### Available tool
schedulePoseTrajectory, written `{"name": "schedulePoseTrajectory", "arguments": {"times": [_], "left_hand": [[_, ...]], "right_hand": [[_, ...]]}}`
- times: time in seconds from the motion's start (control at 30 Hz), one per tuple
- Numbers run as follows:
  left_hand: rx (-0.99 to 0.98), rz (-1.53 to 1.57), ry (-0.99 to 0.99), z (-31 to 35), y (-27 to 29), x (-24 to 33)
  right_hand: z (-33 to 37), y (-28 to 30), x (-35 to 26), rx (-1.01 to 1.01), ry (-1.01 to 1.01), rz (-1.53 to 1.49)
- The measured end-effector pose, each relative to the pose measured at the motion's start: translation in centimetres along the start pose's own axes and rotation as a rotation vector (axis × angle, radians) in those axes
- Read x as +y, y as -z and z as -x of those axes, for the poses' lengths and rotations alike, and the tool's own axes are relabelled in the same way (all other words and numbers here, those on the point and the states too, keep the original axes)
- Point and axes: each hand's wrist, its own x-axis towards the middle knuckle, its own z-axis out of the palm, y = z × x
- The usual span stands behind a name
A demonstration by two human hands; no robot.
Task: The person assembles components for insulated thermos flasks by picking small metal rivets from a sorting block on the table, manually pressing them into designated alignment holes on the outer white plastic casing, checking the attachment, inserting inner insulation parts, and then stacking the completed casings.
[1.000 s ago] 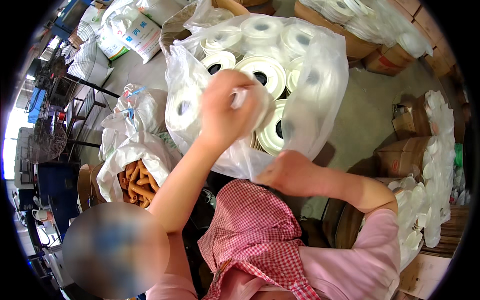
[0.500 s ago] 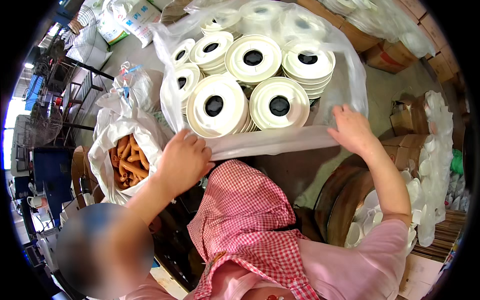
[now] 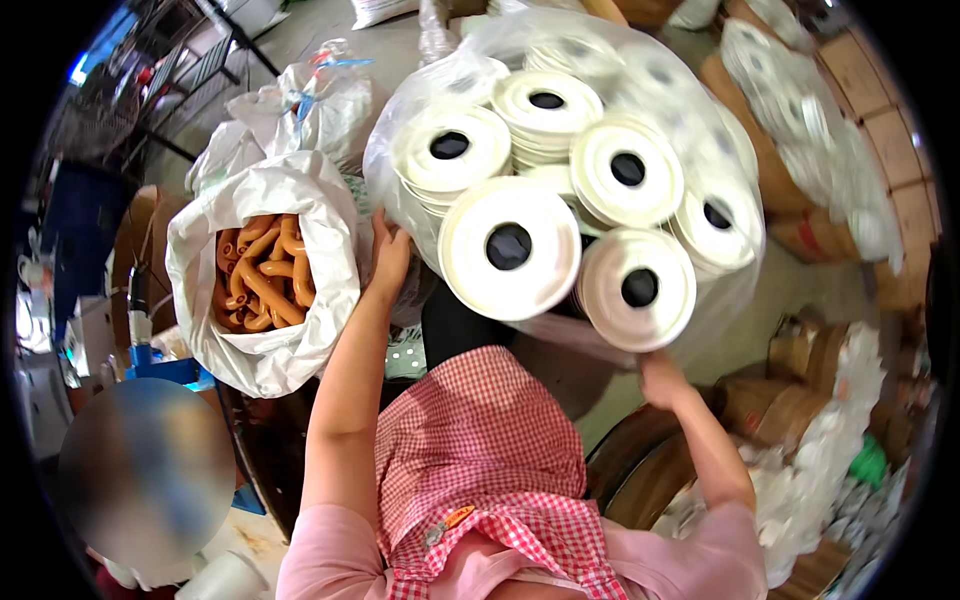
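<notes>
Nearest the wearer, a pink sleeve and a red-and-white checked apron (image 3: 480, 450) fill the lower middle, with both forearms rising from them. The left hand (image 3: 388, 255) presses flat against the lower left side of a big clear plastic bag (image 3: 400, 175), fingers spread and pointing up; its grip is open on the film, not clenched around anything. The right hand (image 3: 662, 375) sits under the bag's lower right edge, touching the plastic there; whether its grip is closed on the film I cannot tell, as the fingers are blurred and partly hidden.

Between and above the two hands, the bag holds white rolls of tape (image 3: 510, 250) with dark cores, stacked in several piles. Just left of the left hand stands a white sack (image 3: 300, 330), open-topped, full of orange-brown tubes (image 3: 262, 280). Beyond that lies a knotted white bag (image 3: 310, 100). To the right of the right hand, brown cardboard boxes (image 3: 780, 410) stand further out.
</notes>
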Motion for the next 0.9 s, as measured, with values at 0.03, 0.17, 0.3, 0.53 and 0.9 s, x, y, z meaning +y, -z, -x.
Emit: {"name": "schedulePoseTrajectory", "arguments": {"times": [0.03,0.17,0.3,0.53,0.9], "left_hand": [[0.057,0.176,-0.005,-1.6,0.3,-0.1],[0.149,0.774,0.132,-6.8,-1.5,-1.7],[0.176,1.277,0.153,-8.8,-3.4,-2.8],[0.147,1.139,0.379,-10.6,-2.9,-2.4],[-0.147,0.576,0.493,-2.6,-12.4,-16.3]], "right_hand": [[2.6,5.3,-1.9,-0.300,0.168,0.117],[3.4,25.5,-12.4,-0.361,-0.013,-1.008],[-13.0,35.4,-22.7,0.312,0.554,-0.248],[-44.0,41.4,-31.0,0.471,0.697,0.444],[-60.3,35.5,-25.7,-0.326,0.186,0.102]]}}
